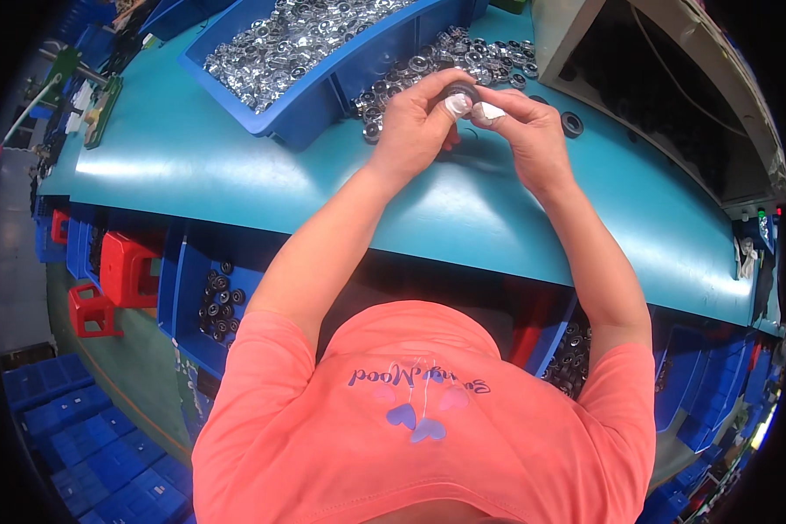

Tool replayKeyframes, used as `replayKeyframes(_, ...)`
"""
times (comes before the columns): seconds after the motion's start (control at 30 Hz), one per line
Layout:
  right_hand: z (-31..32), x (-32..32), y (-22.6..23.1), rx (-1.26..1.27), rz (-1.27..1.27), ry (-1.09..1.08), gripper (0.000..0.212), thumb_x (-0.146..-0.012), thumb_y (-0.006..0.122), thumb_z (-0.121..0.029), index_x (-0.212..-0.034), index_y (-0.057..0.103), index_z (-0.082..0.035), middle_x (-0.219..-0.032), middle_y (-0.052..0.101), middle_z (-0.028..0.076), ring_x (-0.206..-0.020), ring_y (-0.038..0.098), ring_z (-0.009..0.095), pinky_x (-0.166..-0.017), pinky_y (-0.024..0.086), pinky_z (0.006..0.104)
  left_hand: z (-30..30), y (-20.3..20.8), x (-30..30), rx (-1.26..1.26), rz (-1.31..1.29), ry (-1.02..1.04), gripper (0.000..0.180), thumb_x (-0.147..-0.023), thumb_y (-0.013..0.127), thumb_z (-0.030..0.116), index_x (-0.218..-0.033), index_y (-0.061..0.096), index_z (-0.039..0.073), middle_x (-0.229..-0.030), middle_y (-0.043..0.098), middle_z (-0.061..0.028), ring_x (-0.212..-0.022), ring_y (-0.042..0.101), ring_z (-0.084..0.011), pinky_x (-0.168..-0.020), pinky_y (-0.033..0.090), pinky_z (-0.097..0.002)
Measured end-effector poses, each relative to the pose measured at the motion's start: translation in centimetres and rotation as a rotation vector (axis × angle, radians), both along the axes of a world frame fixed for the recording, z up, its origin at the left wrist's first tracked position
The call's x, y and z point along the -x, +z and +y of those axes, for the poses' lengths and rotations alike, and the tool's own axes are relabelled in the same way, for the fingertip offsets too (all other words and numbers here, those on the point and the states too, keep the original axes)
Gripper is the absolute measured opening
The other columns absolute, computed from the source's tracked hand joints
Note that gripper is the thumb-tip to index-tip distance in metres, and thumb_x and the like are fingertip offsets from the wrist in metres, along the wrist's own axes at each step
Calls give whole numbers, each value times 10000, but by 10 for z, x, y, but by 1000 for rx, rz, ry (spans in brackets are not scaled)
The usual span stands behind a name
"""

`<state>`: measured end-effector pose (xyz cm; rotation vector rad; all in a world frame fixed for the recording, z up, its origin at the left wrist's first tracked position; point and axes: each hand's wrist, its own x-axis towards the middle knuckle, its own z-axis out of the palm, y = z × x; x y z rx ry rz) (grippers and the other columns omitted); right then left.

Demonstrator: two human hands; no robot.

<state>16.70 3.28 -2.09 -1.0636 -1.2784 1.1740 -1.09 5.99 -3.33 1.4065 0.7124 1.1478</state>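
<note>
My left hand [409, 127] and my right hand [537, 140] meet above the teal table, just in front of a pile of shiny silver wheel hubs [489, 59]. Between them they hold a small black rubber tyre [461, 90], my left fingers closed round it. My right fingers pinch at its right side; whether a hub sits inside it is hidden by my fingers. Both thumbs are wrapped in white tape. Two more black tyres, one of them a loose tyre [572, 124], lie right of my right hand.
A long blue bin [310, 109] full of silver hubs stands at the far left of my hands. At the right is a pale box-like housing [576, 35] with a dark opening. Under the table, a blue crate [188, 297] holds black wheels. Red stools [129, 266] stand at the left.
</note>
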Motion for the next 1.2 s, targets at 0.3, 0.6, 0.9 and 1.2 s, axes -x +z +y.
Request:
replayKeyframes(0.3,-7,14,-1,-72,-137,-66,340,-828,686,-69,-1165,734,-58,-989,675,38,-887,606,109,-802,473,247,-3,-3,-8,-44,-11,209,178,-965,618,113,-1121,703,108,-861,677,2,-619,565,-44,-497,462,-200)
replayKeyframes(0.6,-6,7,5,-20,-93,-13,342,-825,682,-54,-1163,722,-18,-994,689,49,-887,637,111,-815,509,253,0,6,1,99,31,80,230,-1005,556,180,-1187,681,114,-824,660,0,-619,544,-44,-506,434,-214)
replayKeyframes(0.9,7,-2,2,130,145,28,414,-880,593,-86,-1279,627,18,-1098,685,119,-966,668,172,-875,554,305,0,7,1,7,24,-123,529,-926,674,127,-1420,484,126,-1153,615,-17,-933,586,-81,-706,493,-242)
replayKeyframes(1.2,7,-2,-4,166,85,-3,350,-825,671,-89,-1152,662,33,-1064,684,95,-910,644,149,-813,517,268,-9,2,-6,-403,385,130,507,-832,717,44,-1315,564,75,-1086,685,-120,-942,672,-205,-828,536,-326)
